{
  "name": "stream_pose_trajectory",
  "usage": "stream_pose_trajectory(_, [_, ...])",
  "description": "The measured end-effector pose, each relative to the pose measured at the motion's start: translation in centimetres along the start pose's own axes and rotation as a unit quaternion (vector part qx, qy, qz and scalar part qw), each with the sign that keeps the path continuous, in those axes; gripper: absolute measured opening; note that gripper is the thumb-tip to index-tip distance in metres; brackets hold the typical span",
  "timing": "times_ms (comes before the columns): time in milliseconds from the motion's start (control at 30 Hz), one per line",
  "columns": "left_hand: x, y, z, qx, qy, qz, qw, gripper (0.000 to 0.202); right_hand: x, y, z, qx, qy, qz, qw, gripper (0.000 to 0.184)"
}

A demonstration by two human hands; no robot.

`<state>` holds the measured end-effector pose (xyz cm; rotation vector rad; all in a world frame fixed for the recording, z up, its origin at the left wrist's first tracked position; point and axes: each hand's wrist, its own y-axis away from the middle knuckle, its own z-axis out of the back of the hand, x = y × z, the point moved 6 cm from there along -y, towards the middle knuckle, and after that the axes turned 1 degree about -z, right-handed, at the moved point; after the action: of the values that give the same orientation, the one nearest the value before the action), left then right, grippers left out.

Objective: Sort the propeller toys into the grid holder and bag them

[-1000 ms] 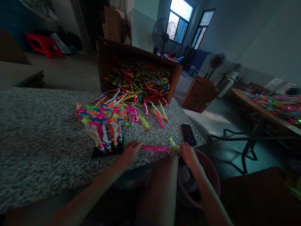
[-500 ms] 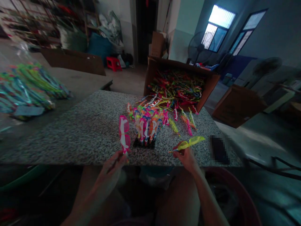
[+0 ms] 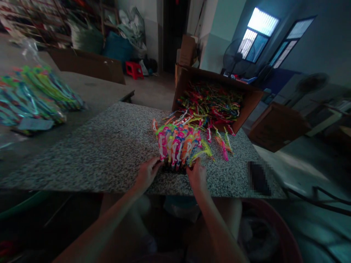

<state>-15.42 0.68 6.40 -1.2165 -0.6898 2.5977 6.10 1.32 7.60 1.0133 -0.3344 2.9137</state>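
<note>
Sitting nearer than the fingers and to their right, a dark red tub (image 3: pixel 285 233) lies below the table edge. Both hands rest at the near edge of the speckled stone table (image 3: pixel 95 157).

The left hand (image 3: pixel 146 174) has its fingers (image 3: pixel 155 163) drawn close together against the foot of a pink piece (image 3: pixel 161 144). The dim light hides whether they grip it. The right hand (image 3: pixel 196 176) has its fingers (image 3: pixel 195 164) narrowed on the stem of a yellow-green piece (image 3: pixel 202 151), which slants up and rightward from the fingertips.

Between the two sets of fingers sits a dark base (image 3: pixel 173 169). A row of toys (image 3: pixel 181 140) stands upright on it, just beyond the fingertips. The pink piece is at the row's left end and the yellow-green piece at its right.

Right of the right fingers, apart from them, lies a dark flat object (image 3: pixel 257 178). Beyond the fingers, loose pieces (image 3: pixel 223 143) are scattered before a cardboard box (image 3: pixel 248 104) tipped on its side. Far left of the left fingers are clear bags of toys (image 3: pixel 35 95).
</note>
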Motion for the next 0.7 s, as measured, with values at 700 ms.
stream_pose_trajectory(700, [0.3,0.3,-1.4,0.036,-0.052,0.013,0.998,0.026,0.2,-2.7,-0.5,0.085,-0.054,0.020,0.995,0.021])
